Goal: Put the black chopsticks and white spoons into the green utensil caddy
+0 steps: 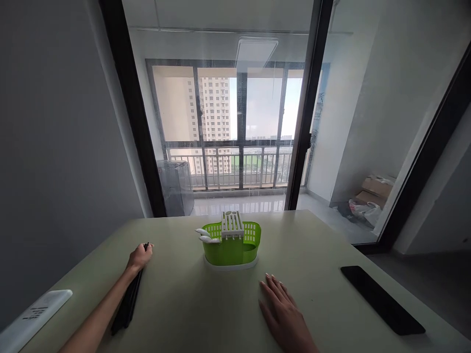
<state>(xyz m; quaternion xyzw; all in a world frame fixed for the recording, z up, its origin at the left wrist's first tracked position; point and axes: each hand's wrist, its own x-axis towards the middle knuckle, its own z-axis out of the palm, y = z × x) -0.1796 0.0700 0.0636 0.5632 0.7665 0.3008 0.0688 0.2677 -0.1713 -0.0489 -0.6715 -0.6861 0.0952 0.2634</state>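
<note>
My left hand (140, 257) is closed around a bundle of long black sticks (128, 301), which look like chopsticks. Their far tips poke out just past my fingers, and the thicker ends lie along the table toward me, partly behind my forearm. My right hand (280, 308) rests flat on the table, palm down with fingers stretched out, holding nothing. Ahead of it, in the middle, stands a green utensil caddy (224, 252) with a white base. White spoons (208, 236) stick out at its left side, and a white slotted rack (232, 224) sits across its top.
On the pale table (176, 304), a flat black slab (380, 299) lies at the right and a white slotted plastic piece (39, 314) at the left edge. Beyond the table's far edge is a glass sliding door (221, 44); cardboard boxes (375, 191) are heaped behind it.
</note>
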